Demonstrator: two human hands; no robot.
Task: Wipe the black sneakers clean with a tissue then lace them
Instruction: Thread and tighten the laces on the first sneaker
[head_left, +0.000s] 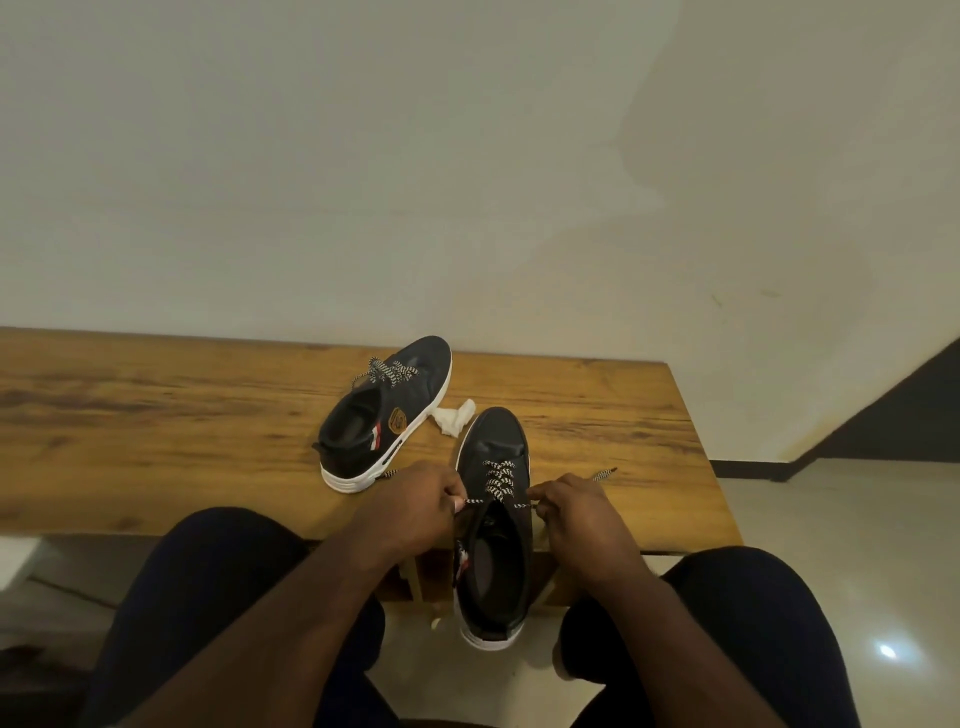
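A black sneaker with a white sole (496, 447) lies toe-away on the wooden table (156, 415), its heel hanging over the near edge. A black-and-white lace (498, 480) crosses its upper eyelets. My left hand (410, 506) pinches one lace end at the shoe's left side. On the right side, my right hand (582, 512) pinches the other strand, whose tip (605, 473) sticks out beyond it. The second black sneaker (387, 413), laced, rests farther back to the left. A crumpled white tissue (454, 417) lies between the two shoes.
A plain wall rises behind the table. The table's right end (696, 441) drops to a pale tiled floor (831, 519). My knees in dark trousers (218, 571) sit on either side of the near shoe, below the table's front edge.
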